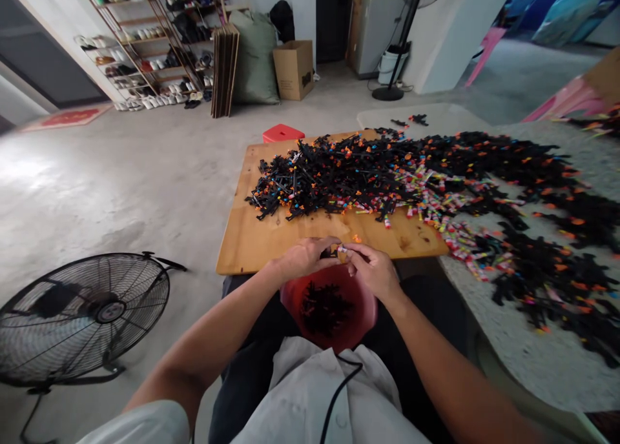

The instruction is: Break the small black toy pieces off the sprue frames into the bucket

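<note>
My left hand (307, 255) and my right hand (376, 271) meet just over the near edge of a wooden board (271, 244). The left fingers curl around a small dark piece, mostly hidden, that looks like one of the black toy guns. Pinched in my right fingertips is a small pale tube (341, 249) with a coloured label, touching or close to the dark piece. Below both hands, a red bucket (365, 312) between my legs holds several black toy guns (324, 308). A small orange piece (357, 238) lies on the board just beyond my fingers.
A large heap of black toy guns with orange tips (334, 170) covers the board's far side and spreads right onto a grey table (523, 360). Small colourful tubes (450, 205) lie among them. A floor fan (110, 312) stands left; a red stool (283, 133) is behind the board.
</note>
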`<move>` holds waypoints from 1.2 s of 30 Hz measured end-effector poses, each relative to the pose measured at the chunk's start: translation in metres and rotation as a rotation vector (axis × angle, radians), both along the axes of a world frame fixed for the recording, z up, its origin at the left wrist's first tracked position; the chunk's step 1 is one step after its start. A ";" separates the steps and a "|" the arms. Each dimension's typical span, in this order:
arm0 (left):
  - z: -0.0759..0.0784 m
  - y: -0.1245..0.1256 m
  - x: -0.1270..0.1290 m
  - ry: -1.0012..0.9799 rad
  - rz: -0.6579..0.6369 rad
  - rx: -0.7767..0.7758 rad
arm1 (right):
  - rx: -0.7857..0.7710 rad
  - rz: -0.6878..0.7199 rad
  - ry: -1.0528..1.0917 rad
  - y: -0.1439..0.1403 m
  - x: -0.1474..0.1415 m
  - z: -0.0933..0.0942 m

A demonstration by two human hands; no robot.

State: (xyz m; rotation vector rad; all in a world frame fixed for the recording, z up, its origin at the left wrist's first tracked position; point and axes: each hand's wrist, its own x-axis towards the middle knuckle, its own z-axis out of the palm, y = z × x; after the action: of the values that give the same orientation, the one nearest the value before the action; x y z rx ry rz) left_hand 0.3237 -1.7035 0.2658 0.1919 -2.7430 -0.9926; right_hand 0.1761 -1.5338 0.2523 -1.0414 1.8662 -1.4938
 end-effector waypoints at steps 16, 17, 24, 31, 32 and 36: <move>0.001 -0.005 -0.001 0.078 -0.161 -0.258 | -0.108 0.062 -0.260 0.000 -0.010 -0.021; 0.004 -0.005 -0.001 0.066 -0.178 -0.264 | -0.110 0.074 -0.266 0.001 -0.011 -0.021; 0.013 -0.008 0.003 0.042 -0.196 -0.357 | -0.054 0.090 -0.139 0.010 -0.002 -0.018; 0.006 -0.006 0.002 0.044 -0.183 -0.341 | -0.102 0.015 -0.171 0.009 -0.004 -0.016; 0.006 -0.006 0.001 0.048 -0.180 -0.344 | -0.120 0.008 -0.180 0.009 -0.005 -0.016; 0.007 -0.006 0.000 0.040 -0.199 -0.355 | -0.124 0.030 -0.229 0.008 -0.003 -0.019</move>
State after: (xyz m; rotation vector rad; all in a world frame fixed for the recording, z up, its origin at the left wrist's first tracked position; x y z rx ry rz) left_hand 0.3236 -1.7091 0.2724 -0.1593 -2.8829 -0.5261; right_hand 0.1729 -1.5257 0.2337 -0.9063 1.6109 -1.6534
